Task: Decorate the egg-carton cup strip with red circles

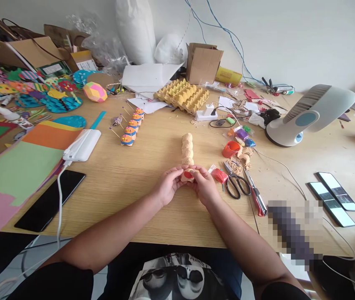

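My left hand (168, 183) and my right hand (204, 184) meet at the near end of a tan strip of egg-carton cups (187, 151) lying on the wooden table (140, 166). Both hands pinch its nearest cup, where a small red piece (188, 175) shows between my fingers. The rest of the strip runs away from me, flat on the table. A finished painted strip of orange and blue cups (132, 127) lies further to the left.
Black scissors (236, 182), a red box cutter (257, 196), a red tape roll (231, 148) and clay packets sit right of my hands. A white fan (310, 114) and two phones (333, 196) are further right. A black phone (50, 200), power bank (83, 144) and coloured paper lie left. Yellow egg trays (183, 95) are behind.
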Demonstrator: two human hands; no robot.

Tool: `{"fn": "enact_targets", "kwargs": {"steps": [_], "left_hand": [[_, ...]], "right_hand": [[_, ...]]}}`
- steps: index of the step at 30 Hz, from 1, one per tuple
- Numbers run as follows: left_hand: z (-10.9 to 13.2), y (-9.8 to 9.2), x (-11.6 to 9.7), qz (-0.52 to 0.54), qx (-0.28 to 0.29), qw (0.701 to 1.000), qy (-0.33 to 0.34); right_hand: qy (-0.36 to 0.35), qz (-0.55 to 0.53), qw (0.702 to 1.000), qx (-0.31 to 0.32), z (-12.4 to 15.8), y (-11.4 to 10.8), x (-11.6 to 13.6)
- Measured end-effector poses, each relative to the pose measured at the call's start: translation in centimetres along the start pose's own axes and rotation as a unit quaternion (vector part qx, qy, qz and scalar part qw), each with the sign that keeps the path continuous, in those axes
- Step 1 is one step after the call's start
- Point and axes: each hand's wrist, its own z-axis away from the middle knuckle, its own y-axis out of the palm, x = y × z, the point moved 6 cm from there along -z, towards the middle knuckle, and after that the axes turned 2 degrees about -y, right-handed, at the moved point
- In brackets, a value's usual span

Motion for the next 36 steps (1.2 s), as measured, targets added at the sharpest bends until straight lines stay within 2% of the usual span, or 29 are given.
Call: {"fn": "enact_targets", "kwargs": {"steps": [6,12,18,36], "left_hand": [[-0.1,0.3,-0.4,-0.003,0.027,1.0,0.006],[-0.3,-0.2,-1.0,0.028,0.036,0.999,0.014],[-0.4,-0.2,-0.8,0.056,0.048,0.997,-0.013],[-0.3,0.0,-0.6,0.07,0.069,0.995,-0.021]], "right_hand": [[0.024,-0.048,0.998,0.041,0.0,0.0,0.2],[0.016,-0.077,0.994,0.076,0.5,0.5,0.9],[0.001,-0.07,0.994,0.078,0.5,0.5,1.0],[-0.006,-0.081,0.994,0.069,0.4,0.4,1.0]]}}
